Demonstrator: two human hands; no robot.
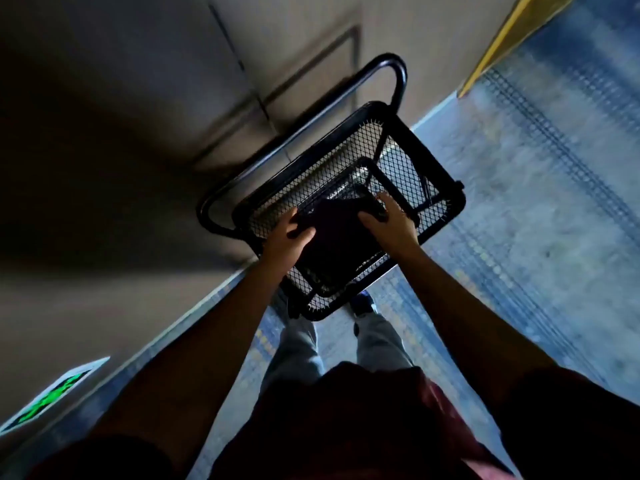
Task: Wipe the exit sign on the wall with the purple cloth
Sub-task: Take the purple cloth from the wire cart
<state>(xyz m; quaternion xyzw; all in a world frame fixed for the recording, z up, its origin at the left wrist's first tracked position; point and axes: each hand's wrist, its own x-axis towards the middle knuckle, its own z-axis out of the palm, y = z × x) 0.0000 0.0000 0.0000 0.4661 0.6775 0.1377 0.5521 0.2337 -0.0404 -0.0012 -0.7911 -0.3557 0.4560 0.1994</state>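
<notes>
Low on the wall at the far left, just above the floor line, the exit sign shows as a pale slanted panel with glowing green marks; blur hides what the marks read. The grey wall fills the upper left of the view and carries a faint framed panel outline higher up.

A black mesh cart stands beside the wall, seen from straight above, with its tubular handle looping along the wall-side edge. On the top mesh shelf, at the corner nearest the person, lies a dark folded cloth; the dim light makes it look almost black, so its purple cannot be confirmed here.

The left hand rests on the cloth's left edge, fingers curled over it and thumb pressed against the fabric, closed on the cloth. The right hand lies on the cloth's right edge, its fingers bent down onto the far right corner of the fabric, also gripping it. Both bare forearms reach down from the bottom of the view.

Below the cart's near edge are grey trouser legs and a shoe. To the right spreads blue patterned carpet, and a yellow strip slants across the top right corner.

The sign is well apart from both hands and the cloth.
</notes>
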